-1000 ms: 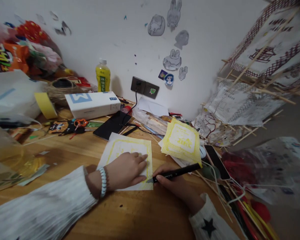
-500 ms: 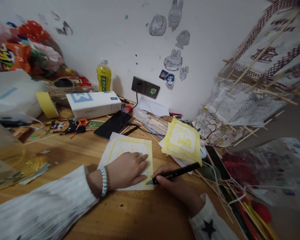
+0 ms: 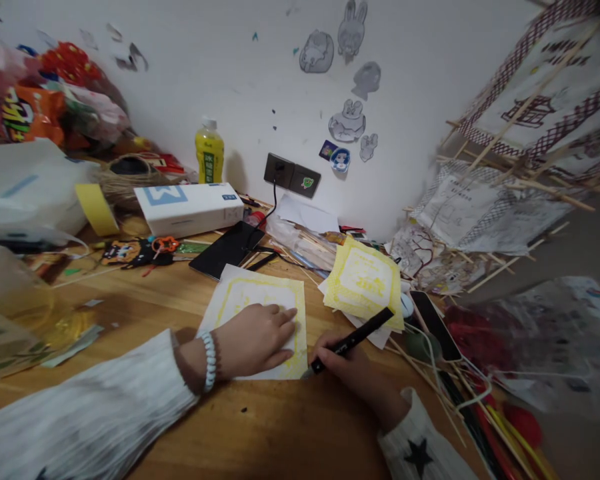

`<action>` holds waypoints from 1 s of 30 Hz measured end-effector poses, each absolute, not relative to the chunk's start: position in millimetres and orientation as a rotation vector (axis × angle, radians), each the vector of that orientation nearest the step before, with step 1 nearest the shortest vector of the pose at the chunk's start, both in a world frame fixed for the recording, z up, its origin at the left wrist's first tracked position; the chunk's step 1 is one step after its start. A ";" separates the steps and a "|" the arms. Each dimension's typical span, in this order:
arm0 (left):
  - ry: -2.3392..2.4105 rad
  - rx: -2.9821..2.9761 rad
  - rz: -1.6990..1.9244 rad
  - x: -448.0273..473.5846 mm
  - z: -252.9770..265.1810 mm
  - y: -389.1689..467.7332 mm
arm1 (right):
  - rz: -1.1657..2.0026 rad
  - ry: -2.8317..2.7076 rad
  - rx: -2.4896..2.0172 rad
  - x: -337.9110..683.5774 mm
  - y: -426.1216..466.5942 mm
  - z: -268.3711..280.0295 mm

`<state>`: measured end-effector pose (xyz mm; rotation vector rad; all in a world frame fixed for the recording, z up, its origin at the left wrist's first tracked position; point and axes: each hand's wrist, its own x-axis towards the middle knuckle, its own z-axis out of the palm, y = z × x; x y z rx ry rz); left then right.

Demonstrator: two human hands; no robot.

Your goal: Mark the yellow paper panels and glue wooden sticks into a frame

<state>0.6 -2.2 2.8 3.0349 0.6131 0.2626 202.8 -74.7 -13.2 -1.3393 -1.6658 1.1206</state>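
Note:
A white sheet of paper point(image 3: 230, 293) with a yellow drawn border lies on the wooden table. My left hand point(image 3: 257, 340) rests flat across it, fingers stretched toward its right side, a beaded bracelet on the wrist. In my right hand point(image 3: 347, 363) is a black marker point(image 3: 353, 340), gripped between thumb and fingers. Its tip is at the paper's lower right corner; whether it touches cannot be made out. Behind my right hand lies a small stack of yellow-bordered sheets point(image 3: 365, 280). Part of the paper's drawing is hidden under my left hand.
At the back stand a white box point(image 3: 187, 208) and a yellow-green bottle point(image 3: 209, 152). A black tablet point(image 3: 225, 250) lies before them. Wooden sticks and a phone point(image 3: 435, 325) are on the right, below paper lanterns point(image 3: 473, 203). A yellow tape roll point(image 3: 96, 209) stands left.
The marker's tip has shifted slightly right and down to the paper's lower corner, and its rear end has tilted up. My left hand stays in place on the paper.

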 end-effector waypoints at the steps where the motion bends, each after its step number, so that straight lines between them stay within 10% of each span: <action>1: 0.612 3.032 0.262 0.6 2.7 -2.1 | 1.114 -1.653 -1.337 202.3 -75.2 -13.0; 30: 0.581 3.069 0.263 3.0 0.0 0.9 | 1.046 -1.894 -1.275 189.0 -80.9 -3.1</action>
